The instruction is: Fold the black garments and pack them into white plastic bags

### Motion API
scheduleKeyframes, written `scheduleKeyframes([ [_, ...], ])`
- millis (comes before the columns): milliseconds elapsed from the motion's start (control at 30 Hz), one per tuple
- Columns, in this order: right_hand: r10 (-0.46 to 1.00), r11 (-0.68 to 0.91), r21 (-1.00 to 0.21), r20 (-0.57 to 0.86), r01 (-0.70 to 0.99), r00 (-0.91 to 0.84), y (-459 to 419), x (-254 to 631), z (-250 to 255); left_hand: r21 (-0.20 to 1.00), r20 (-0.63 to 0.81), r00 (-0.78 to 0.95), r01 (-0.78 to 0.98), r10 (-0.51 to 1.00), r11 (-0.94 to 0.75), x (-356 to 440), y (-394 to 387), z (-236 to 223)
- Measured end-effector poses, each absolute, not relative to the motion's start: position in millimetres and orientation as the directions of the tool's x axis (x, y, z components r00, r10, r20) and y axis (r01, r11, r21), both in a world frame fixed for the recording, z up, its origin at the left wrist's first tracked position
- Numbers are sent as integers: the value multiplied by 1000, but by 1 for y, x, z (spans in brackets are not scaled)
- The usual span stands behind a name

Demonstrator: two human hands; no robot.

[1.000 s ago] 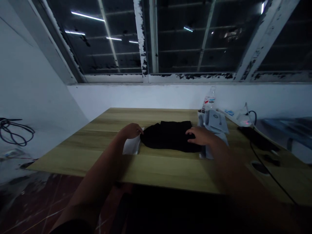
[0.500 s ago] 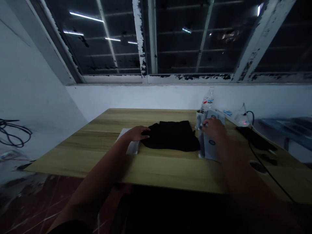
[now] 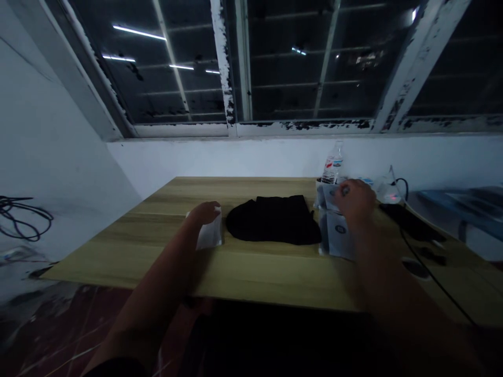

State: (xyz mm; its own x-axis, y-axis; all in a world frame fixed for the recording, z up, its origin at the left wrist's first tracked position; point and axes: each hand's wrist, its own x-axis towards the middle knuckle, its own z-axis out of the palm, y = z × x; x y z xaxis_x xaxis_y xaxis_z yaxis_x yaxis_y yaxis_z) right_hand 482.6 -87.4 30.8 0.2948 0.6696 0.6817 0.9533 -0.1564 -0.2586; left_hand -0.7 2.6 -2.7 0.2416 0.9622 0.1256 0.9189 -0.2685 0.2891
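Observation:
A folded black garment lies on the wooden table, on a pale plastic bag that sticks out at both sides. My left hand is closed on the bag's left edge and lifts it off the table. My right hand is closed on the bag's right flap, which bears a round logo, and holds its top edge up.
A water bottle stands behind the right flap by the wall. A power strip with a red light, black cables and a dark flat device lie to the right. Cables hang at far left. Windows rise above.
My right hand left the garment and took the right bag flap, raising it. My left hand moved off the garment's edge and lifted the left bag edge.

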Motion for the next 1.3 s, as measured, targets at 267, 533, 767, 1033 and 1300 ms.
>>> scheduleKeyframes([
  [267, 212, 32, -360, 914, 933, 345, -116, 465, 64, 233, 104, 177, 952, 979, -197, 0, -13, 23],
  [533, 406, 633, -580, 813, 513, 417, -117, 390, 52, 226, 710, 414, 633, 571, -740, 114, -92, 99],
  [767, 777, 622, -777, 597, -98, 202, -117, 368, 33, 467, 564, 565, 383, 602, -797, 176, -115, 119],
  [1033, 838, 544, -819, 522, -182, 157, -119, 365, 34, 430, 590, 573, 373, 568, -822, 181, -112, 119],
  [1300, 854, 515, -840, 485, -172, 189, -116, 357, 29, 553, 531, 520, 386, 670, -738, 183, -101, 111],
])
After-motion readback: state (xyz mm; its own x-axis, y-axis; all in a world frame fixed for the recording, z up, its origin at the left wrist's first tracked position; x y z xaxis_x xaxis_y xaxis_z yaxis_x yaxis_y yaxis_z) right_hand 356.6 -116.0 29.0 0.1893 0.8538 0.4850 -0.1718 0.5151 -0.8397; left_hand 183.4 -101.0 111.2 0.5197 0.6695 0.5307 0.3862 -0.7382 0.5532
